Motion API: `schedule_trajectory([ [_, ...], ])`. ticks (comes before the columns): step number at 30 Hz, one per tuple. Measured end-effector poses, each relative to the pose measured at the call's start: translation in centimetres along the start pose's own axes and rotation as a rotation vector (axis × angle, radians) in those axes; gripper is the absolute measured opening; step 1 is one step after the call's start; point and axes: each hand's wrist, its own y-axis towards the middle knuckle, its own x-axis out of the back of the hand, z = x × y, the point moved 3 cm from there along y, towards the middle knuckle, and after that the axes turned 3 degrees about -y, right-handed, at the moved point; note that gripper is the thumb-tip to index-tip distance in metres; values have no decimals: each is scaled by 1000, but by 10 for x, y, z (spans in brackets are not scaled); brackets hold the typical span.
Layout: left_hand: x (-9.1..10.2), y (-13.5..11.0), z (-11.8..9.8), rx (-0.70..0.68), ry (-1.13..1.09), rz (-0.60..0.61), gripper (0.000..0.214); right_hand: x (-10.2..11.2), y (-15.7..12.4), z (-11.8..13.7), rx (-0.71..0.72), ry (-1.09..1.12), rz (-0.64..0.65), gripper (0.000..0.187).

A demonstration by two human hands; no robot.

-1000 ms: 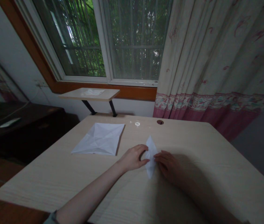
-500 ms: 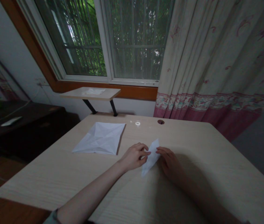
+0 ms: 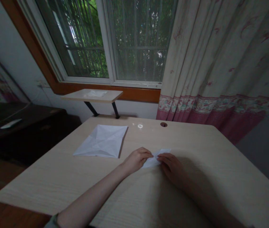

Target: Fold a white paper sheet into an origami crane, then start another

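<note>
Both hands meet over a small folded paper [image 3: 150, 162], which lies on the desk in front of the person, right of the middle. The left hand [image 3: 138, 160] comes in from the left, its fingers bent and drawn together, the tips on the near-left half of the paper by its middle. The right hand [image 3: 173, 167] reaches in from the other side with fingers curled, the tips by the paper's middle and the hand covering part of its right edge. The two sets of fingertips are just beside each other, with a narrow strip of paper between them. Whether either hand pinches the paper or only presses on it, I cannot tell. The paper is long and narrow and lies slantwise, its far end pointing away to the right.

A grey-green sleeve [image 3: 51, 221] shows at the left forearm. Left of the hands, well apart from them, a larger creased white sheet [image 3: 102, 141] lies on the pale wooden desk [image 3: 122, 196]. Farther back are a round hole [image 3: 164, 124] in the desk top and a raised shelf [image 3: 75, 96] on black legs [image 3: 115, 110], bearing more white paper [image 3: 96, 93]. Behind stand a window [image 3: 136, 47] and a flowered curtain [image 3: 203, 63].
</note>
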Motion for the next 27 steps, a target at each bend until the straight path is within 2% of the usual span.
schedule_trajectory([
  [5, 3, 1, -7, 47, -7, 11, 37, -2, -1, 0, -23, 19, 40, 33],
  [9, 7, 2, -13, 58, 17, 29, 28, -2, -2, 0, -44, 18, 41, 34],
  [16, 8, 2, -20, 4, 79, 84, 27, -1, -1, 2, -136, 40, 77, 37],
  [21, 8, 2, -22, -54, 86, 92, 21, 4, 3, 6, -124, 36, 108, 32],
  [27, 6, 1, -19, -76, 57, 72, 27, 7, 8, 12, -88, 12, 112, 20],
])
